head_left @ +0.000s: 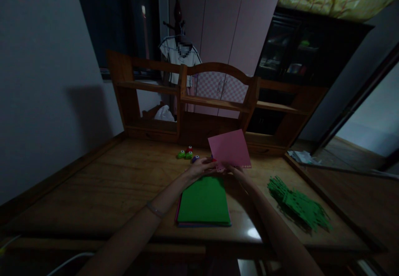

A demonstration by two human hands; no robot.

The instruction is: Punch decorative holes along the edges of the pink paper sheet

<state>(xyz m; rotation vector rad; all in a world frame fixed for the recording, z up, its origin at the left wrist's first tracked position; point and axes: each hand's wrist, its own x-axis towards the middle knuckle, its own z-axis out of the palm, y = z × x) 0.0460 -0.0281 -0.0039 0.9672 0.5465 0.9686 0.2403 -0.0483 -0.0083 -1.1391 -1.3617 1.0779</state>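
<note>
Wood-grained desk [131,184], with a smooth pink sheet [230,148] held beyond a green-topped paper stack [204,201].
Squarish, it tilts up toward the shelves [215,101], hole-dotted edge nearest the person; the right hand [236,171] pinches that edge, the left hand [202,167] curls beside it, grip unclear. The glass-fronted cabinet [288,51] holds dim oddments.

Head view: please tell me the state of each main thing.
Pink sheet: raised, tilted.
Left hand: near sheet's lower edge, grip unclear.
Right hand: holding sheet's lower edge.
Paper stack: flat, green uppermost.
Green cut paper: heaped.
Eyed objects: grouped.
Shirt: hanging.
Checkered doors: closed.
</note>
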